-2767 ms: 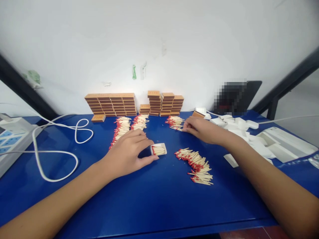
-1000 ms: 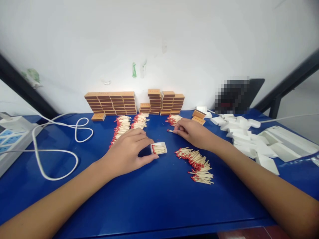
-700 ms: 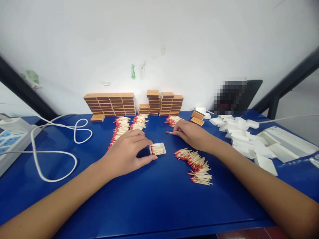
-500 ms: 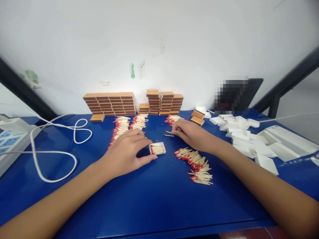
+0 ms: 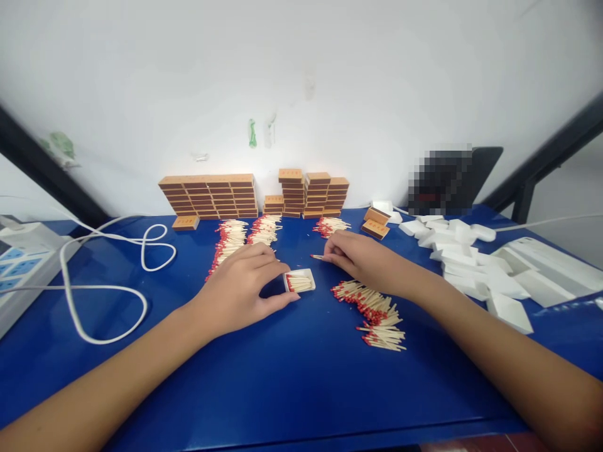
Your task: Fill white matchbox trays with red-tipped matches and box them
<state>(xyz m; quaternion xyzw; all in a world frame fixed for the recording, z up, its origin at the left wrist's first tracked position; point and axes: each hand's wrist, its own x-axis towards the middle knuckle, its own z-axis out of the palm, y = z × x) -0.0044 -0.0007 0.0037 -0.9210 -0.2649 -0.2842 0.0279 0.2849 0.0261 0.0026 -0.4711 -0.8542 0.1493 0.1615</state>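
A white matchbox tray (image 5: 313,280) lies on the blue table with several red-tipped matches (image 5: 298,284) inside. Thumb and fingers of my left hand (image 5: 245,282) grip its left end. To the tray's upper right, my right hand (image 5: 362,257) pinches a match (image 5: 317,256) whose red head points left. Just behind that hand lies a small pile of matches (image 5: 331,226). Nearer me, right of the tray, a longer heap of matches (image 5: 372,307) spreads out. Two rows of matches (image 5: 230,238) reach back behind my left hand.
Stacked matchboxes (image 5: 207,196) stand along the wall, with more stacks (image 5: 313,194) beside them. Folded white trays (image 5: 456,251) pile up on the right, near a dark panel (image 5: 485,176). A white cable (image 5: 103,339) loops across the left, by a power strip (image 5: 28,263).
My right hand has come down slightly to a match that lay loose on the table and now has its fingertips on it. My left hand stays at the tray.
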